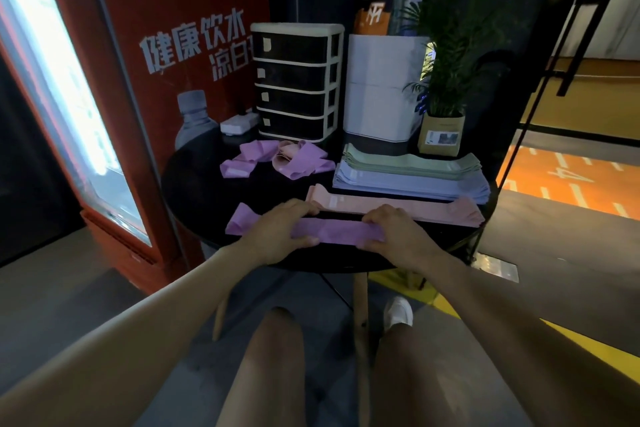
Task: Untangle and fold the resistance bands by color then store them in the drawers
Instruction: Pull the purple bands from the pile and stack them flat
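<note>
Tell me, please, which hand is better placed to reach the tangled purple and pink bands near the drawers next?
Probably the left hand: the tangled bands lie left of centre, straight beyond it, while the right hand sits farther right, by the pink band.

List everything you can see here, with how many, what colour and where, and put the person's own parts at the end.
purple band: one, purple, near table edge, held flat by both hands
pink band: at least one, pink, laid flat just behind the purple band
blue stack: one pile, pale blue, right side of table
green stack: one pile, pale green, on top of the blue stack
tangled bands: one heap, purple and pink, before the drawer unit
drawer unit: one, four dark drawers, cream frame, back of table
table: one, black, round
potted plant: one, green, back right
left hand: one, grips the purple band
right hand: one, grips the purple band
</note>
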Tool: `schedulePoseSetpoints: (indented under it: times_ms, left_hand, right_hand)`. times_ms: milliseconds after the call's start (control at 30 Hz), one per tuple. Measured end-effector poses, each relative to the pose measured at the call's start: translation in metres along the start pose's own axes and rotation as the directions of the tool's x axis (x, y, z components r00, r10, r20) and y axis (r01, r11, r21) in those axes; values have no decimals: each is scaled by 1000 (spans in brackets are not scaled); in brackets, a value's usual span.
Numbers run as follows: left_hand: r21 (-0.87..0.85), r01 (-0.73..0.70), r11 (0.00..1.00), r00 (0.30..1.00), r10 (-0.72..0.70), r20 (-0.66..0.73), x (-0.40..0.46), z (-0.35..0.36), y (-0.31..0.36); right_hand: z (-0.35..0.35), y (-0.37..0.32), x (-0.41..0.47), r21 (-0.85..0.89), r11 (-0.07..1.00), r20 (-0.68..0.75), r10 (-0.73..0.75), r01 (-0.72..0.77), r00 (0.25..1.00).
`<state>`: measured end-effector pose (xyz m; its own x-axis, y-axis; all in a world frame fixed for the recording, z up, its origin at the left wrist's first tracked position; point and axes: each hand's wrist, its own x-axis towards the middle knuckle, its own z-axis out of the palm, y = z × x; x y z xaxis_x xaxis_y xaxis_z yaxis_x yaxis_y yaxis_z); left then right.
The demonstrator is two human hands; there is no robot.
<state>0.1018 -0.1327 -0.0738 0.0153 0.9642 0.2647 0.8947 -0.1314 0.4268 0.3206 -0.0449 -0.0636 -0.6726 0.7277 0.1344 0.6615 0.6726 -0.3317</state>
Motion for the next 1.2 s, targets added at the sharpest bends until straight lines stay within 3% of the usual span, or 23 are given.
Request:
schedulePoseSetpoints:
  times_ms: [167,433,767,1100,1200]
  left_hand:
    - [0,63,998,993,-62,100,7,-2,-2]
    - [-28,64,998,993,-61,105,11,-5,-2]
    - [-9,18,1000,996,-19,-92,54,-34,-13]
    - [22,149,989,981,-144,-129,111,-43,-80]
    - [-64,189,980,976,-195,-93,122,-40,-94]
  right_hand:
    - [-2,9,-2,37,998,51,39,-41,998]
    - [-6,9,1,4,1000,35,7,-8,999]
    - [-39,-22,66,145,988,-145,-34,55,989]
    - [-33,-30,176,127,990,-76,-52,61,996]
    - [-25,-31,199,103,992,-26,-63,66,998]
